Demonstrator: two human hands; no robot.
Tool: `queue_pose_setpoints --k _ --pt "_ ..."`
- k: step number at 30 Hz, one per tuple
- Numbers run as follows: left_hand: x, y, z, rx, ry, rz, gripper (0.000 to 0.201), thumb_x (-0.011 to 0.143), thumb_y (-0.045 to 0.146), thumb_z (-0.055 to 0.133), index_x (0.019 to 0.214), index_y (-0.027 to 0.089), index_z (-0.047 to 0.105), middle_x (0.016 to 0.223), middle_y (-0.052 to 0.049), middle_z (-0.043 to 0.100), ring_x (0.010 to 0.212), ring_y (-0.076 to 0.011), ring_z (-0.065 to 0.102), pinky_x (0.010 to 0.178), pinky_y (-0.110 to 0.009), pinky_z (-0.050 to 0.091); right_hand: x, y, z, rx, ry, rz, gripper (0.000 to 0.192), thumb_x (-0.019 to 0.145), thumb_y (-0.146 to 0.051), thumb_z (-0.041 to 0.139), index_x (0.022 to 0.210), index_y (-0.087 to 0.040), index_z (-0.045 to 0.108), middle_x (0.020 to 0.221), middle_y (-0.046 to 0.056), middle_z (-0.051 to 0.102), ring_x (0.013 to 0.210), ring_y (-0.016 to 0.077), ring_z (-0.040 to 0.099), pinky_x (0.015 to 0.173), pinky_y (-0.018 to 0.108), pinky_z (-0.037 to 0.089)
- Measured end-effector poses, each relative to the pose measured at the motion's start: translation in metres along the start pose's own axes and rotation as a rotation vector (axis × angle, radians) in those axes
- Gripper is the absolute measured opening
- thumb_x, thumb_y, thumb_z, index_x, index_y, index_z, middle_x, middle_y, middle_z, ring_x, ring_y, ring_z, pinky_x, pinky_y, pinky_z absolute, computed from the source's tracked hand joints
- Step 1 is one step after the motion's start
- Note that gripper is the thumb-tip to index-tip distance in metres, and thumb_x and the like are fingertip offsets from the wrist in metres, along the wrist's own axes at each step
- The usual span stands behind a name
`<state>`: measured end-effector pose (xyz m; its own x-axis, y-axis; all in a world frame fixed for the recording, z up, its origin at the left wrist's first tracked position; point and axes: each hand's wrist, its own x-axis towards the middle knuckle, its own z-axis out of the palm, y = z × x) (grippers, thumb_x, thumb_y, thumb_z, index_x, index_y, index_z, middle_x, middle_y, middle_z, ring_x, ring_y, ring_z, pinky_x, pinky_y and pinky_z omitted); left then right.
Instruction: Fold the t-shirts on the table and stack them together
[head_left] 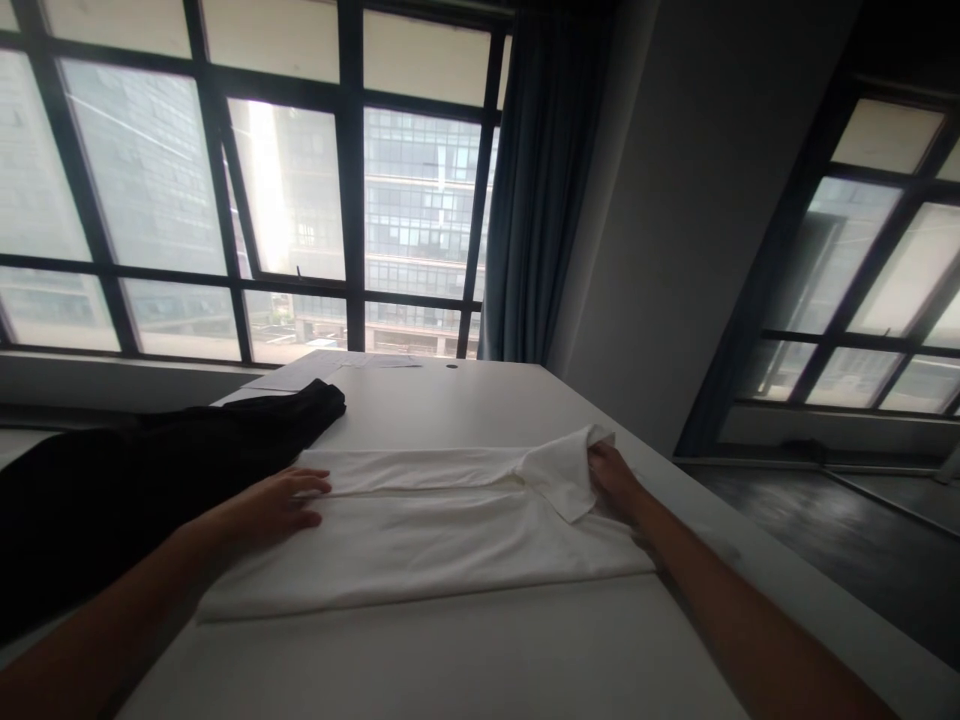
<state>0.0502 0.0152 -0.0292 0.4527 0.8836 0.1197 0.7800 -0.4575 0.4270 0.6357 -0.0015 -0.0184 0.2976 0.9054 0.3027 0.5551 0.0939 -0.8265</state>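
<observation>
head view: a white shirt [420, 530] lies folded into a long band across the white table [480, 650], stretched between the two arms. the left hand [281, 500] rests palm down on the shirt's left end, fingers spread flat and pointing right, nothing pinched between them — an open, pressing pose, with the forearm coming in low from the bottom left corner. the right hand [611, 475] sits at the shirt's right end, by the collar [562, 475]; its fingers are curled against the raised collar flap and seem to be gripping the cloth there, though the dim backlight makes the pinch itself hard to read. the right forearm runs straight in from the bottom right, along the table's edge.

a black garment [150, 470] lies heaped on the table just beside the left hand, touching or nearly touching the shirt's far left corner. further back on the table lie some sheets of paper [322, 368]. behind the table stand large dark-framed windows [247, 180] — a dark curtain [540, 180] hangs at their right side.
</observation>
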Motion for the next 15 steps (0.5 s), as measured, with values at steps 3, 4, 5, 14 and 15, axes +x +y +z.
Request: queue_pose_setpoints --k 3,4,5,14,15 --pt "-0.001 0.0 0.005 -0.095 -0.06 -0.064 0.073 0.065 0.07 0.064 0.121 0.023 0.068 0.146 -0.01 0.052 0.133 -0.0328 0.048 0.111 -0.045 0.039 0.01 0.003 -0.013 0.086 0.173 0.05 0.047 0.083 -0.053 0.044 0.096 -0.015 0.069 0.083 0.009 0.072 0.09 0.0257 0.066 0.072 0.031 0.054" --pt "-0.001 0.0 0.005 -0.108 -0.067 -0.073 0.073 0.065 0.07 0.064 0.122 0.023 0.068 0.146 -0.009 0.051 0.134 -0.0325 0.047 0.112 -0.046 0.038 0.013 0.004 -0.02 0.102 0.22 0.089 0.047 0.083 -0.053 0.044 0.095 -0.015 0.068 0.081 0.008 0.072 0.088 0.0249 0.066 0.069 0.03 0.054" --pt "-0.001 0.001 0.005 -0.114 -0.072 -0.073 0.074 0.065 0.07 0.065 0.122 0.023 0.068 0.147 -0.009 0.051 0.134 -0.0322 0.046 0.113 -0.046 0.037 0.015 0.004 -0.028 0.117 0.243 0.131 0.045 0.082 -0.053 0.047 0.094 -0.015 0.068 0.08 0.008 0.071 0.085 0.0242 0.066 0.066 0.029 0.053" --pt "0.001 -0.002 0.008 -0.1 -0.064 -0.064 0.08 0.064 0.076 0.062 0.122 0.021 0.068 0.147 -0.012 0.051 0.135 -0.0339 0.046 0.113 -0.044 0.037 -0.01 0.007 -0.094 0.038 -0.086 0.429 0.056 0.061 -0.036 0.078 0.114 -0.024 0.062 0.093 0.008 0.07 0.079 0.0237 0.066 0.056 0.032 0.056" --pt "0.001 -0.002 0.008 -0.104 -0.056 -0.069 0.082 0.063 0.077 0.062 0.122 0.021 0.068 0.147 -0.012 0.051 0.134 -0.0342 0.047 0.113 -0.045 0.037 -0.014 0.008 -0.095 -0.016 -0.131 0.448 0.064 0.058 -0.032 0.08 0.119 -0.023 0.062 0.09 0.009 0.07 0.074 0.0239 0.066 0.054 0.033 0.056"
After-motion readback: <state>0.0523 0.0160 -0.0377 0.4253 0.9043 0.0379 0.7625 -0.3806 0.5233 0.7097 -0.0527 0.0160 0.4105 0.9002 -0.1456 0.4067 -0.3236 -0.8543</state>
